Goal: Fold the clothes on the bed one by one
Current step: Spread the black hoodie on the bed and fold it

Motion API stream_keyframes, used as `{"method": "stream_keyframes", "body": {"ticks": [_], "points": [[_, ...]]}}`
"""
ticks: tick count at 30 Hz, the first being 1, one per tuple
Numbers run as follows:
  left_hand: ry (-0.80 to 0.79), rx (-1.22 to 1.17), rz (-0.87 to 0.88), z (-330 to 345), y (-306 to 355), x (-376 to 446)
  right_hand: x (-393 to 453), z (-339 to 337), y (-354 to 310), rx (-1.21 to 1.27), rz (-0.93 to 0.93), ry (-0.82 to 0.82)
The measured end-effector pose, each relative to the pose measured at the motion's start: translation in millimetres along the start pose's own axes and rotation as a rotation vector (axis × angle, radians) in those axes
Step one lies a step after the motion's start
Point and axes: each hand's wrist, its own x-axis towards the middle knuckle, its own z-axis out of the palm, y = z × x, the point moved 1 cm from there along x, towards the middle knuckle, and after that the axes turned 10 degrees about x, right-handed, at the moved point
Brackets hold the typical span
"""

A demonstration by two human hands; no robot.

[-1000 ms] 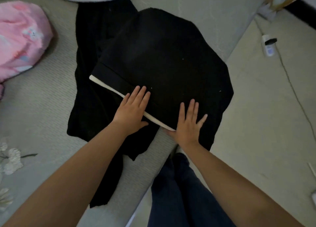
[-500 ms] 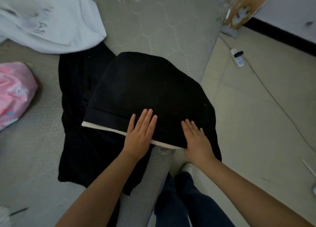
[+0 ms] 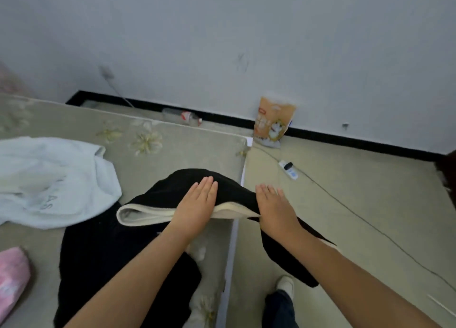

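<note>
Left hand (image 3: 195,204) flat on folded black garment (image 3: 229,194), right hand (image 3: 275,208) flat on its edge, fingers straight, holding nothing, on bed (image 3: 172,155)

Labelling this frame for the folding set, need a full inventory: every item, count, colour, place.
folded black garment with cream lining: 1, black and cream, near bed edge, under both hands
flat black garment: 1, black, on bed beneath the folded one
white garment: 1, white, bed, left
pink bundle: 1, pink, bed, lower left edge
floral bed cover: 1, beige
orange printed bag: 1, orange, floor by wall
power strip: 1, white, floor, cable attached
clear plastic bottle: 1, floor by skirting
left hand: flat on folded garment
right hand: flat on its right end
</note>
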Motion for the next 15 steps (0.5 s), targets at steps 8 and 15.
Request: {"method": "stream_keyframes", "body": {"ticks": [8,15], "points": [[0.145,0.094,-0.067,-131,10,163,84,-136,114,0.027,-0.004,0.232],[0.127,0.059,-0.092,-193,14,299,181,-216,214,0.081,-0.062,0.221]]}}
